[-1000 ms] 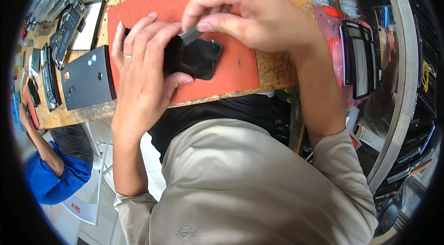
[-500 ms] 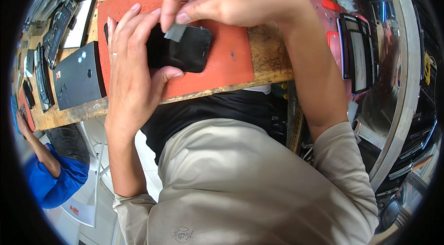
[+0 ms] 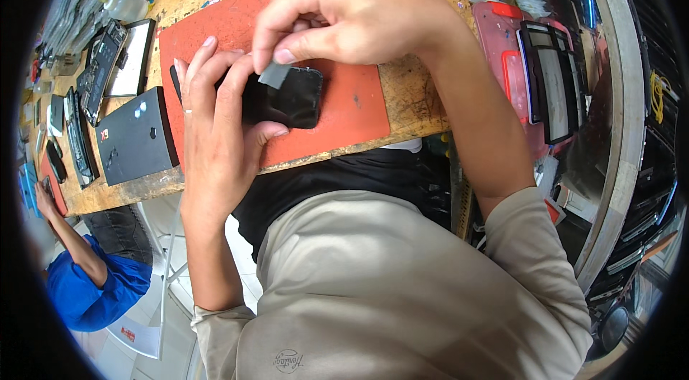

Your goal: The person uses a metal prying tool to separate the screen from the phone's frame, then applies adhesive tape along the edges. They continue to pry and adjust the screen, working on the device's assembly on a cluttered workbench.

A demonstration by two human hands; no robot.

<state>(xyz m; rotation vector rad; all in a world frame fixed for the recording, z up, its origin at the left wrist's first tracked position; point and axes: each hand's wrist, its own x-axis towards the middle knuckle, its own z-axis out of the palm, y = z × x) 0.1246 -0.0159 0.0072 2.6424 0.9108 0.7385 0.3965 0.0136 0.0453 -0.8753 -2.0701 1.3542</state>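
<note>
Since half a second ago, the black phone (image 3: 283,96) has stayed over the red mat (image 3: 352,104), clasped in the left hand (image 3: 215,129), while the right hand (image 3: 344,17) keeps its thumb and forefinger pinched on a small grey tab (image 3: 273,76) at the phone's top edge. A red tray (image 3: 502,35) at the right holds black-framed screens (image 3: 549,82).

A single head-worn fisheye view looked steeply down, close over the hands — the left hand (image 3: 215,129) and right hand (image 3: 344,17) filled the upper middle, forearms entering from below. Beyond the hands lay the desk (image 3: 416,93); its edges bowed toward the dark round rim — the wearer's torso sat beneath.
</note>
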